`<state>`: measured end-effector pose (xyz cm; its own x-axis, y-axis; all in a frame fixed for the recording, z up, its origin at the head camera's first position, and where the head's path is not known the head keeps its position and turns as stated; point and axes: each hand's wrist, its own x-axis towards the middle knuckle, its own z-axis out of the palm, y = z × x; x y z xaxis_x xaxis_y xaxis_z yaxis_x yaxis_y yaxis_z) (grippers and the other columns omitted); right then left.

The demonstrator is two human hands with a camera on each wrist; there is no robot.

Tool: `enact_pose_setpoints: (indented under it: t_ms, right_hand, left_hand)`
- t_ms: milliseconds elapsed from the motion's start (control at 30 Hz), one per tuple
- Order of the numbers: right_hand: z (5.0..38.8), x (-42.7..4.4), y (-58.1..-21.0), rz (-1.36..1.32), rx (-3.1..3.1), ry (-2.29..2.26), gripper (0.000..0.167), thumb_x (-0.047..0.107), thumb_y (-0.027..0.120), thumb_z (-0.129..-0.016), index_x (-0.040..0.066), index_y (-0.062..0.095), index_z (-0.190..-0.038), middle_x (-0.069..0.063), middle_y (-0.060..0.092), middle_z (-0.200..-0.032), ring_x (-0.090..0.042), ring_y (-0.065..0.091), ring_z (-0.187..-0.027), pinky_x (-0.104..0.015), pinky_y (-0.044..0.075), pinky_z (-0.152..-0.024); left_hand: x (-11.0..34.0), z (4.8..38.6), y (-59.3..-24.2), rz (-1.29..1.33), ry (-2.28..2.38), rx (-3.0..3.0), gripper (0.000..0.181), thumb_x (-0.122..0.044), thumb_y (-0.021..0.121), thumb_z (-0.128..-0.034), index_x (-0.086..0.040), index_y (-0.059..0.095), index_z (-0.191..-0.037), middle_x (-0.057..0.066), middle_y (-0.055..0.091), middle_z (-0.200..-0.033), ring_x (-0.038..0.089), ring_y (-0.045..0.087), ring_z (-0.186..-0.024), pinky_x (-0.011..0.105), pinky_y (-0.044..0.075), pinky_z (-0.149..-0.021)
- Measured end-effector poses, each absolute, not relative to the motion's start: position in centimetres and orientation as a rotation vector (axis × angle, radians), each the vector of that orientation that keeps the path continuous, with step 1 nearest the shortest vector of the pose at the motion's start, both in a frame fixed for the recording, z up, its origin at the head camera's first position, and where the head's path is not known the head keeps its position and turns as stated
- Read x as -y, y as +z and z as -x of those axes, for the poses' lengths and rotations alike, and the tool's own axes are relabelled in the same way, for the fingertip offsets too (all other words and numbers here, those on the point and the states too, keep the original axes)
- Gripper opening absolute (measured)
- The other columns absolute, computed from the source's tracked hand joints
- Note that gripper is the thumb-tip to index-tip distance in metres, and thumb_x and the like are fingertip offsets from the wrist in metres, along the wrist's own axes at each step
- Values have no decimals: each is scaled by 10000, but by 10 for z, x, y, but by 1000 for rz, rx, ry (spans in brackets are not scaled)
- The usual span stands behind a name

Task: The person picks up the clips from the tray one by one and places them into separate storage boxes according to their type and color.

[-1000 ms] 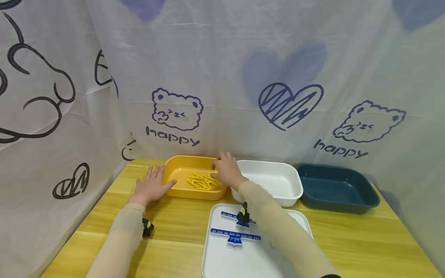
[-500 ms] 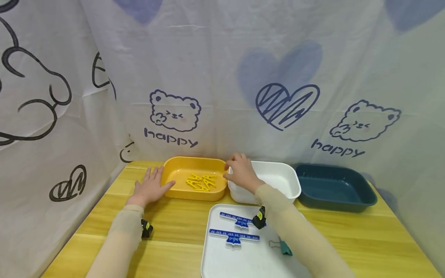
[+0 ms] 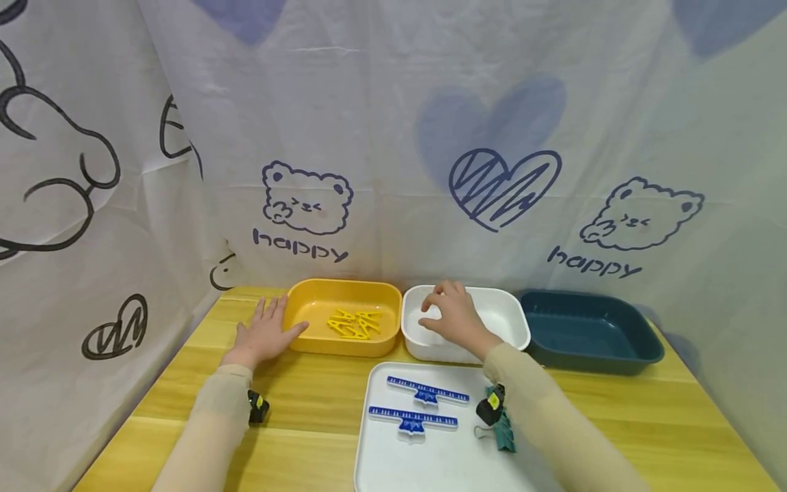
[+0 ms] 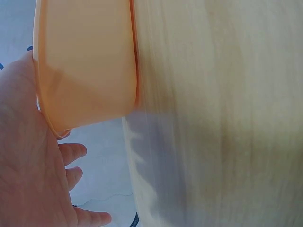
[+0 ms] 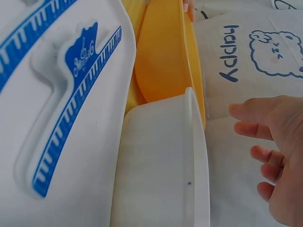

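Note:
My left hand lies at the left end of a yellow bin, fingers spread and thumb toward its rim. In the left wrist view the bin's wall rises against the hand. Several yellow clips lie together inside the bin. Above a white bin hovers my right hand, its fingers loosely bent and nothing visible between them. The right wrist view has that hand apart from the white bin's rim.
A white tray at the front bears two blue ruler-shaped clips and teal binder clips, partly hidden under the right forearm. A dark blue bin stands at the right. Printed cloth hangs behind the wooden table.
My right hand has moved right, from over the yellow bin's right end to over the white bin. Teal binder clips have come into sight beside the forearm. The left hand stays put.

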<state>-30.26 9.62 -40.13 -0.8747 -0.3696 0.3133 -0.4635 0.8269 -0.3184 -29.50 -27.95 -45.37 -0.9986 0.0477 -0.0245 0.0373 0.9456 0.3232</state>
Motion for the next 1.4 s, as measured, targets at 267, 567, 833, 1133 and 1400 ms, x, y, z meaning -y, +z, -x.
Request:
enact_pose_setpoints:
  t_ms: [267, 567, 833, 1133, 1400]
  right_hand:
    - [289, -113, -404, -578, 2762, 676, 169, 272, 791, -814, 147, 720, -901, -107, 561, -1085, -305, 426, -1051, -445, 382, -900]
    - [273, -123, -406, -495, 2745, 830, 162, 277, 793, -812, 157, 720, -894, -76, 556, -1049, -265, 414, -1029, -389, 366, -855]
    - [255, -134, -410, -467, 2702, 921, 160, 248, 791, -809, 140, 721, -903, -84, 558, -1025, -262, 417, -992, -365, 351, -824]
    - [239, -147, -416, -386, 2727, 1024, 197, 242, 771, -831, 110, 724, -969, -100, 564, -1056, -275, 422, -1045, -381, 380, -854]
    - [230, -157, -422, -331, 2764, 1098, 236, 278, 749, -853, 118, 714, -1022, -94, 568, -1123, -280, 419, -1104, -450, 412, -916]
  left_hand:
    - [279, 294, -454, -70, 526, -3070, 923, -664, 364, -951, -47, 65, -1568, 265, 78, -1615, 470, -15, -1492, 823, 62, -1045]
    - [279, 294, -452, -63, 522, -3055, 932, -679, 342, -949, -49, 45, -1569, 264, 64, -1617, 463, -31, -1494, 816, 59, -1055]
    - [279, 295, -454, -66, 521, -3059, 932, -675, 350, -950, -45, 50, -1568, 266, 65, -1616, 465, -26, -1493, 819, 62, -1050]
    - [277, 292, -451, -54, 524, -3048, 928, -670, 350, -952, -45, 49, -1568, 269, 53, -1614, 464, -29, -1494, 813, 63, -1058]
    - [278, 292, -450, -66, 522, -3054, 933, -674, 346, -950, -41, 47, -1567, 271, 52, -1614, 469, -28, -1492, 816, 61, -1054]
